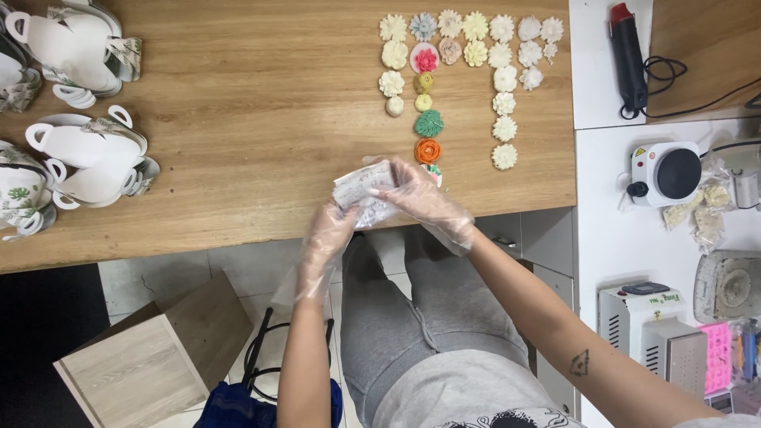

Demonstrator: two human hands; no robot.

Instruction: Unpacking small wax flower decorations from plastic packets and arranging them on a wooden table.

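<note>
head view: both hands sit at the near edge of the wooden table (238,119), each in a thin, clear, crinkly plastic glove. between them is a small crumpled plastic packet (361,190), pale with dark print, soft and wrinkled. the right hand (416,196) lies over its right end, fingers curled down onto it. the left hand (331,226) comes up from the near side and pinches its near-left corner. so both hands have hold of the packet, neither fully closed. its long axis runs roughly left to right, slightly tilted, and the right hand covers more of it. just beyond the right hand, an orange rose-shaped flower (428,150) and a green leaf-shaped piece (429,123) head a column running far. more moulded flowers (501,79), cream and matte, sit in rows beyond. far left, glossy white cups (75,147) are stacked. to the right, a small hot plate (666,173) rests on a white counter.
</note>
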